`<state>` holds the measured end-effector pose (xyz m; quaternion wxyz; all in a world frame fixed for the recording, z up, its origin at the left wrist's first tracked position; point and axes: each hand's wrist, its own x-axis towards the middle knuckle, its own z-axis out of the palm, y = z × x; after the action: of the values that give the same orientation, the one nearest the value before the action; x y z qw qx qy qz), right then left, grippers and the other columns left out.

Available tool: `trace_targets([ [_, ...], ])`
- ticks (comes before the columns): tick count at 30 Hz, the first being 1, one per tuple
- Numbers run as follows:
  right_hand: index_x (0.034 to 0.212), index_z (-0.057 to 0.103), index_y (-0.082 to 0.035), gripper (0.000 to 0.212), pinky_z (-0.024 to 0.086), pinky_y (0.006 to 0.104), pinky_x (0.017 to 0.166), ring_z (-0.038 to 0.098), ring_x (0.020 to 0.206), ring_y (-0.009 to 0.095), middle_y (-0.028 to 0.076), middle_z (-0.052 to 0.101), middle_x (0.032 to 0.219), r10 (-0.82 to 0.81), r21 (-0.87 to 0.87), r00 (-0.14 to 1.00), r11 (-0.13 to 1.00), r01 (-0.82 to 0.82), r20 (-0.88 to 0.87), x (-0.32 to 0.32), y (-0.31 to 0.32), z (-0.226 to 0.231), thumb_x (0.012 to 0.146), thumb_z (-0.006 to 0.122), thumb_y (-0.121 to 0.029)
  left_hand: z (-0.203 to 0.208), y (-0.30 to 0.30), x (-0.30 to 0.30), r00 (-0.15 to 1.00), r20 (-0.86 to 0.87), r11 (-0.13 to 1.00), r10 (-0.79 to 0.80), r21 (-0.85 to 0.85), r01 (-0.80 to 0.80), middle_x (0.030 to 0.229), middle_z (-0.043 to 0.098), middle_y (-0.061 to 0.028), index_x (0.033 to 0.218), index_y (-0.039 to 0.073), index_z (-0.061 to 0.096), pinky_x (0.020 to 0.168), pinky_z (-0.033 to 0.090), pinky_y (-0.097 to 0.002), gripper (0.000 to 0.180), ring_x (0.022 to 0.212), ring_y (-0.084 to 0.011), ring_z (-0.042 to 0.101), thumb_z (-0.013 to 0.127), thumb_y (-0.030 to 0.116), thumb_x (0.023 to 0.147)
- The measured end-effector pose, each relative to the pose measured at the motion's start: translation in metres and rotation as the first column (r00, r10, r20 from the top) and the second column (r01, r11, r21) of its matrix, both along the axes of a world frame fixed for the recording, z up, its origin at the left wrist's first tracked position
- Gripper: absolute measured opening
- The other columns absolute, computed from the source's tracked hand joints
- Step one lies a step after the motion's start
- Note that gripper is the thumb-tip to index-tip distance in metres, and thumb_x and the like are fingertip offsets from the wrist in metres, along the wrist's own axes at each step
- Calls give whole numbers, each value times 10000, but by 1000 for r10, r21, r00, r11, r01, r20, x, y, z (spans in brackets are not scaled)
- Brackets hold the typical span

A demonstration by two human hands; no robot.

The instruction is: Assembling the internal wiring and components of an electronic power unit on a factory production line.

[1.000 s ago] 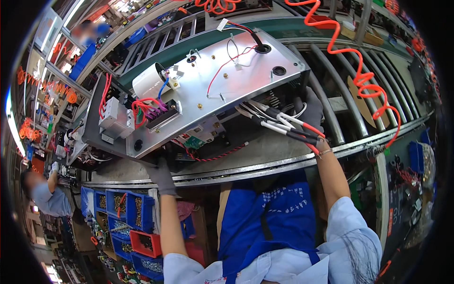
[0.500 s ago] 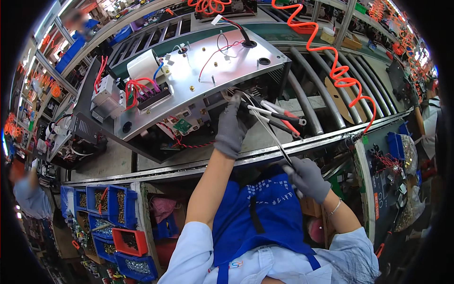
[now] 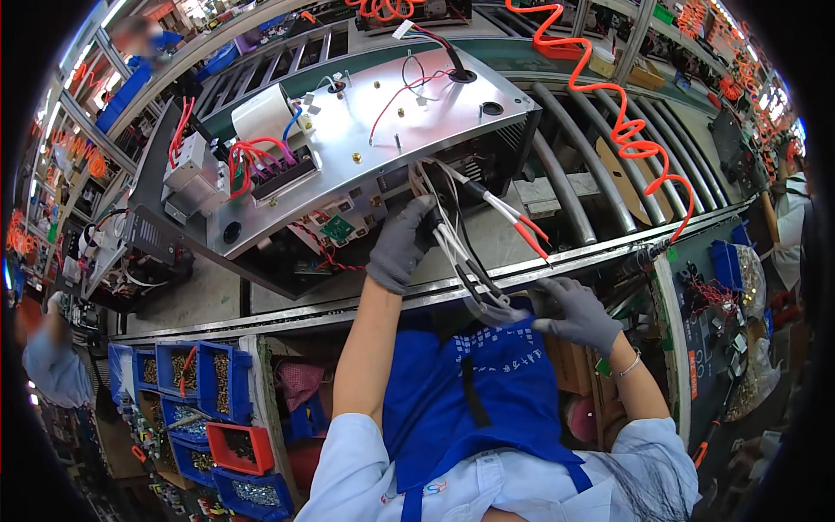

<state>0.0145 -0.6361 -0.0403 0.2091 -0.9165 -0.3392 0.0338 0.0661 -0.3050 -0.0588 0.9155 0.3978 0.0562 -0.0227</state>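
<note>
My left hand [image 3: 402, 244], in a grey glove, is closed around a bundle of white and black cables [image 3: 452, 248] hanging out of the open side of a metal equipment chassis [image 3: 330, 165]. The cables' lower ends blur in front of my blue apron [image 3: 470, 391]. Close to those ends is my right hand [image 3: 578, 313], also gloved, its fingers and thumb apart and nothing visible between them. A separate pair of white cables with red ends [image 3: 526, 230] sticks out to the right of the bundle. A small green circuit board [image 3: 337, 229] shows inside the chassis.
The chassis lies on a conveyor with metal rollers [image 3: 600, 165]; a metal rail [image 3: 330, 306] runs along its near edge. An orange coiled hose [image 3: 631, 135] hangs at right. Blue bins [image 3: 222, 383] and a red bin [image 3: 242, 448] of small hardware stand lower left. Other people are at far left.
My left hand has moved left and down, drawing the bundle toward me. The right hand has shifted slightly right, and its fingers have come apart from the cables. The red-ended cables now stand separate.
</note>
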Motion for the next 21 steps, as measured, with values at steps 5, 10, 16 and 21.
trace_targets([
  [5, 1421, 407, 3, 785, 398, 380, 1039, 480, 1257, 287, 216, 501, 1311, 22, 230, 556, 923, 307, -831, 13, 28, 38, 876, 602, -526, 12, 5, -3, 994, -73, 995, -85, 52, 89, 883, 672, -64, 1007, 32, 656, 759, 551, -352, 180, 786, -185, 642, 638, 179, 905],
  [10, 1354, 511, 4, 534, 433, 288, 952, 574, 1085, 160, 90, 643, 1092, 292, 731, 786, 625, 275, -545, 48, 138, 24, 960, 531, -355, 0, 9, 4, 994, -103, 985, -35, 167, 52, 881, 672, -46, 988, 45, 662, 743, 539, -339, 163, 782, -168, 633, 633, 184, 908],
  [16, 1113, 643, 8, 328, 468, 214, 677, 579, 766, 70, 49, 670, 909, 221, 735, 713, 362, 573, -665, 56, 171, 19, 973, 553, -275, 7, 17, -1, 984, -170, 967, -50, 236, 90, 898, 677, -39, 1008, 36, 669, 760, 533, -305, 165, 815, -158, 636, 646, 161, 902],
  [21, 1131, 603, -24, 388, 336, 153, 412, 504, 556, 32, 40, 637, 823, 230, 589, 577, 571, 572, -784, 39, 147, 59, 960, 570, -371, -16, 20, 7, 989, -81, 984, -124, 115, 133, 958, 679, -45, 1043, 31, 651, 756, 540, -292, 183, 801, -151, 641, 646, 146, 901],
])
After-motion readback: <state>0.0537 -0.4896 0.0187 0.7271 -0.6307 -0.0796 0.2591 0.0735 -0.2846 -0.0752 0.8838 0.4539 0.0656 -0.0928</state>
